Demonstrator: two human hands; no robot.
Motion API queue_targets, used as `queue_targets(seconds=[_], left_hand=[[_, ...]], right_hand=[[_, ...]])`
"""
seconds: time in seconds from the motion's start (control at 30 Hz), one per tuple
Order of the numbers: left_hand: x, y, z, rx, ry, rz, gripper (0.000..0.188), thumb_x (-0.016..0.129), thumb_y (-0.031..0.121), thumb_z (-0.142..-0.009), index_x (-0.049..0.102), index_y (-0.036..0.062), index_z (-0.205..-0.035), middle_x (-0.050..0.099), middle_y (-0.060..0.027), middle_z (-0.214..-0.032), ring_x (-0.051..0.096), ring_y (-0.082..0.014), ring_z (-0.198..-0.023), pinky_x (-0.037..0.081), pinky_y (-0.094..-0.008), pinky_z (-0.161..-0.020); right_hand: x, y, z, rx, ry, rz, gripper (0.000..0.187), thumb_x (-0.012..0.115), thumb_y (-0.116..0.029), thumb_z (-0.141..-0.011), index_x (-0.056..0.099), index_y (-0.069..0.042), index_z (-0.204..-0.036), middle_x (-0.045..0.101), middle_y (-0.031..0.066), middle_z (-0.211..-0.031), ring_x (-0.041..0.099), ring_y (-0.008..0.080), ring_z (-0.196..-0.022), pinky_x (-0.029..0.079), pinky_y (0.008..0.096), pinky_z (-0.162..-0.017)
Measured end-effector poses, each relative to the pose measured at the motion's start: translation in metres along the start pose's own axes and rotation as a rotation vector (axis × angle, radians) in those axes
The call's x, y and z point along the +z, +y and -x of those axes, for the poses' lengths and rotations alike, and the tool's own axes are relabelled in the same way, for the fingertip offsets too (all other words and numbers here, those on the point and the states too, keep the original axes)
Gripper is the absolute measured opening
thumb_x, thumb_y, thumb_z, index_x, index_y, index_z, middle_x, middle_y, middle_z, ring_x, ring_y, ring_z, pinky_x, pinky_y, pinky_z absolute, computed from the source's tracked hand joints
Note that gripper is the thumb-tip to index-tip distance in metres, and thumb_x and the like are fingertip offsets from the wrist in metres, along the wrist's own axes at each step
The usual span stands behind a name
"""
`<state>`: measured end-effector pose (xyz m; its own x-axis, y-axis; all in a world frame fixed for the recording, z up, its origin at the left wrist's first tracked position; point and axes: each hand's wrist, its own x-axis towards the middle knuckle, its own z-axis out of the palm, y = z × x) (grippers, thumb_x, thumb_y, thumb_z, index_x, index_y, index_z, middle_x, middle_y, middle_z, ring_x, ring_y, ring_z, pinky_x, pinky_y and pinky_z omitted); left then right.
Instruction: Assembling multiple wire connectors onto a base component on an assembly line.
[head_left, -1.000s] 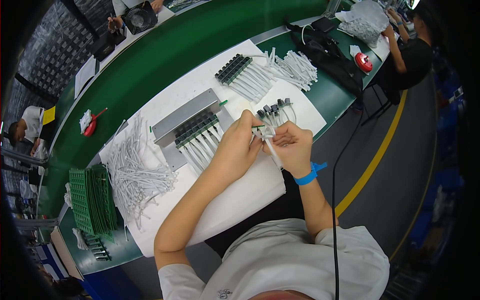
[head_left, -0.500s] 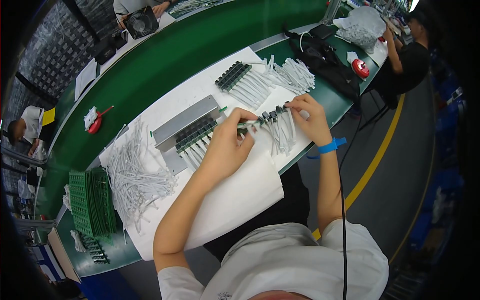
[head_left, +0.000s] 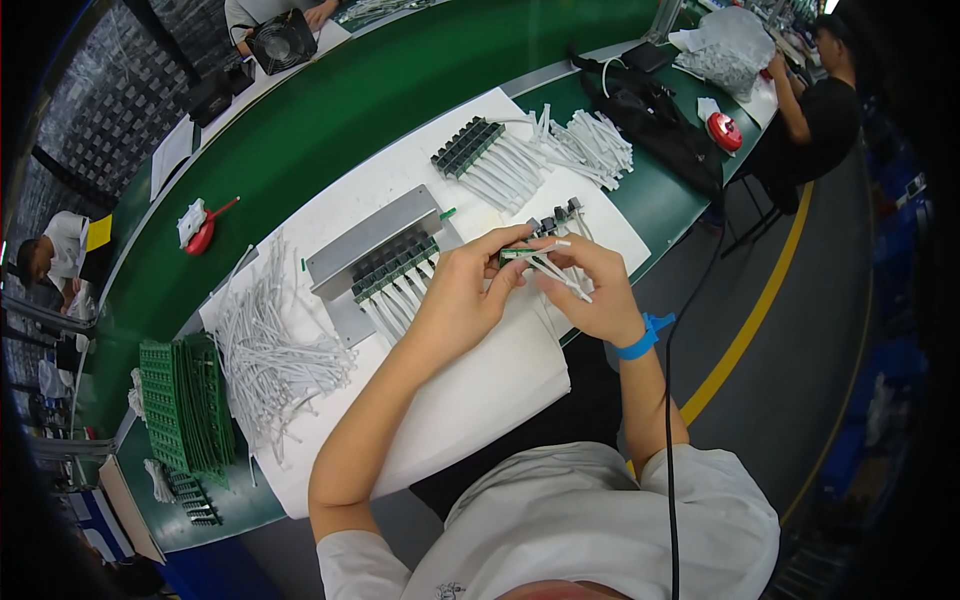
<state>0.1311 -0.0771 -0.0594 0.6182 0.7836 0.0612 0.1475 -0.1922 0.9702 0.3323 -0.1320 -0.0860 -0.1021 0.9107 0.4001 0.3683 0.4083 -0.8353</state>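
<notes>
Between my two hands, above the white sheet, is a narrow green circuit board strip [head_left: 516, 254] with black connectors and white cables. My left hand [head_left: 472, 285] pinches its left end between thumb and fingers. Closed around its middle is my right hand [head_left: 597, 292], with white cables [head_left: 560, 275] sticking out near the fingers; part of the strip is hidden there. Left of my left hand, a row of similar boards [head_left: 395, 270] with black connectors and white cables sits against a grey metal fixture [head_left: 370, 240]. Farther back lies a cluster of cabled boards [head_left: 468, 147].
Loose white cables [head_left: 270, 350] are heaped at the left of the white sheet [head_left: 480, 390], beside stacked green board panels [head_left: 185, 405]. More cables [head_left: 595, 145], a black bag [head_left: 655, 130] and a red round object [head_left: 724, 132] lie at the far right. Other people sit at nearby benches.
My right hand has moved left from the strip's far end to close beside my left hand. The strip is now tilted, and its cables point differently.
</notes>
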Motion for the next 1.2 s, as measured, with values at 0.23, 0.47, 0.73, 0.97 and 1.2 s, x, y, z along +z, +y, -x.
queue_targets(seconds=[0.23,0.47,0.73,0.97,1.2], left_hand=[[0.004,0.005,0.002,0.041,0.000,0.183,0.049,0.054,-0.008,-0.096,0.048,-0.0013,-0.144,0.067,-0.0140,-0.120,0.066,-0.0142,-0.099,0.056,-0.0291,-0.088],[0.004,0.010,0.007,0.280,-0.055,-0.362,0.043,0.059,0.003,-0.092,0.051,-0.0026,-0.134,0.063,-0.0233,-0.111,0.065,-0.0427,-0.094,0.052,-0.0453,-0.084],[0.005,0.011,0.010,0.217,-0.087,-0.480,0.036,0.062,0.004,-0.088,0.053,-0.0009,-0.122,0.060,-0.0222,-0.107,0.061,-0.0440,-0.097,0.049,-0.0489,-0.083],[0.009,0.001,0.014,0.166,-0.043,-0.621,0.032,0.061,0.008,-0.091,0.052,-0.0003,-0.120,0.059,-0.0232,-0.108,0.059,-0.0453,-0.097,0.048,-0.0501,-0.085],[-0.007,0.014,0.014,0.123,0.071,-0.577,0.045,0.047,0.000,-0.094,0.043,-0.0036,-0.139,0.053,-0.0267,-0.119,0.059,-0.0455,-0.103,0.047,-0.0483,-0.090]], right_hand=[[0.009,-0.004,0.004,0.234,0.125,-0.348,0.028,0.071,0.004,-0.085,0.069,0.003,-0.113,0.073,0.0077,-0.081,0.068,0.0076,-0.072,0.054,0.0208,-0.065],[0.007,-0.007,0.005,0.175,0.076,-0.275,0.026,0.072,0.003,-0.084,0.069,0.004,-0.110,0.073,0.0070,-0.080,0.067,0.0059,-0.070,0.054,0.0195,-0.065],[0.020,-0.004,0.016,0.125,0.173,-0.201,0.021,0.074,0.005,-0.081,0.068,0.005,-0.101,0.073,0.0068,-0.081,0.069,0.0064,-0.071,0.056,0.0207,-0.065],[0.024,-0.012,0.023,-0.045,0.246,0.153,0.022,0.077,0.002,-0.076,0.069,0.002,-0.097,0.073,0.0065,-0.076,0.071,0.0091,-0.066,0.057,0.0233,-0.064],[-0.028,0.006,-0.014,-0.010,0.318,0.287,0.023,0.070,0.006,-0.081,0.074,-0.002,-0.102,0.065,0.0077,-0.085,0.063,0.0126,-0.071,0.050,0.0247,-0.063]])
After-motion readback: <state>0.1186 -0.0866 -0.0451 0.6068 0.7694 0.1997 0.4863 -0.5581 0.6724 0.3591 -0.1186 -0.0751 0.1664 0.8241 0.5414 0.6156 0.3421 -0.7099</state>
